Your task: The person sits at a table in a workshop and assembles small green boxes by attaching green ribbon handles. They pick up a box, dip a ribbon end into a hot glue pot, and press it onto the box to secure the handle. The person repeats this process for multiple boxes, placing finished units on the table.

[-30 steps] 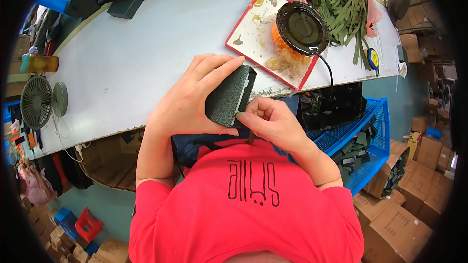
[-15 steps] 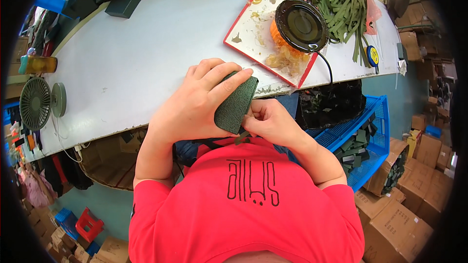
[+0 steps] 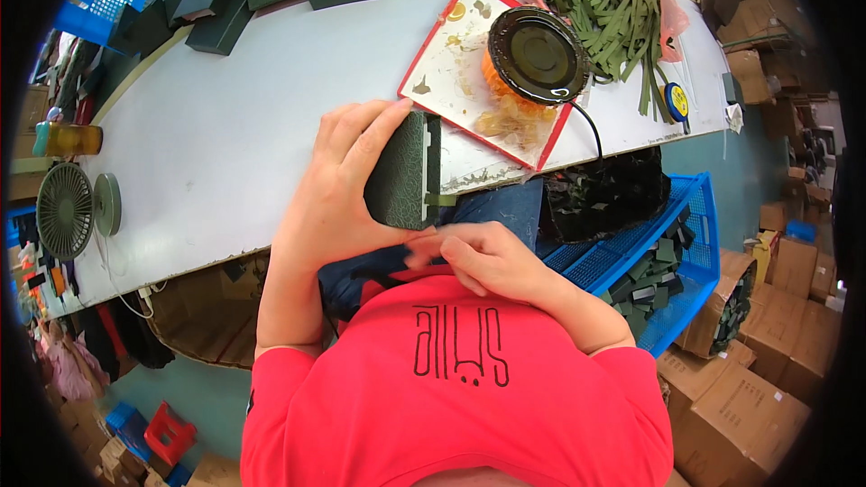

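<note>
L hand: fingers + thumb gripping dk-grn box | box: by table front edge, now turned, pale inner strip showing again | grn ribbon tab: juts from box R side, now unpinched, prob. seated | R hand: just off tab, fingers half-curled, blurred; can't tell if holding anything

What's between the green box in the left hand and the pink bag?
In the head view, a red-edged white board lies between the green box and the pink bag, carrying a round black dish on an orange base.
</note>
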`<state>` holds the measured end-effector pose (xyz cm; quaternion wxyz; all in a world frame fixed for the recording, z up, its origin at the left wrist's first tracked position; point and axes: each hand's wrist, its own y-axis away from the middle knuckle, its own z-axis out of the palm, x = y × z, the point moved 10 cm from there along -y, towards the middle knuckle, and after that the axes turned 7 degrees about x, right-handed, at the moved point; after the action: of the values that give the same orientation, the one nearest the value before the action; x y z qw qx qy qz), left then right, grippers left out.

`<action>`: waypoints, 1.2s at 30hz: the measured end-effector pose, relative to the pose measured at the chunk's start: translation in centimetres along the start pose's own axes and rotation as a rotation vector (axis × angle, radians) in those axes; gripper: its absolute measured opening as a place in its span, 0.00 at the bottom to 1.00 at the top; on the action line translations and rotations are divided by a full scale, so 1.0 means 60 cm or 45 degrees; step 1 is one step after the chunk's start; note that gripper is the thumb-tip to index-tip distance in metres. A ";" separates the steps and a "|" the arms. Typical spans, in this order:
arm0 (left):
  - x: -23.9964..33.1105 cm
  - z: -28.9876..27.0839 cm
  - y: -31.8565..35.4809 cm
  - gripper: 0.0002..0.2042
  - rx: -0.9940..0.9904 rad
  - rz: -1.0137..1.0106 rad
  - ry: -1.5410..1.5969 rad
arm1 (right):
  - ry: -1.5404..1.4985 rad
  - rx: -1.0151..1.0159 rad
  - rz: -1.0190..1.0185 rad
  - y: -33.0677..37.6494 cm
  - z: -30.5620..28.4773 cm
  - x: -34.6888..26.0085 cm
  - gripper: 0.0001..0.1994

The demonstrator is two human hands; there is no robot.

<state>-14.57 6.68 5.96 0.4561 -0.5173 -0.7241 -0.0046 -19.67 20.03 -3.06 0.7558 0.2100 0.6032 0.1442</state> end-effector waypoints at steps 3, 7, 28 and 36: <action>0.009 0.008 0.000 0.51 -0.012 0.033 0.074 | -0.504 0.117 0.002 -0.014 -0.020 0.020 0.20; 0.003 0.011 0.014 0.54 -0.120 -0.005 0.018 | -1.152 0.422 -0.260 -0.002 -0.088 0.020 0.17; -0.041 0.004 0.064 0.57 -0.174 -0.205 0.000 | -1.230 0.840 -0.818 0.050 -0.242 -0.008 0.09; -0.024 0.007 0.047 0.54 -0.179 -0.183 -0.001 | -1.037 0.778 -0.610 0.027 -0.257 -0.038 0.07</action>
<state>-12.61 7.12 3.44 0.4169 -0.4946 -0.7575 -0.0878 -35.10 22.60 -3.17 0.8441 0.3152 0.3079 -0.3056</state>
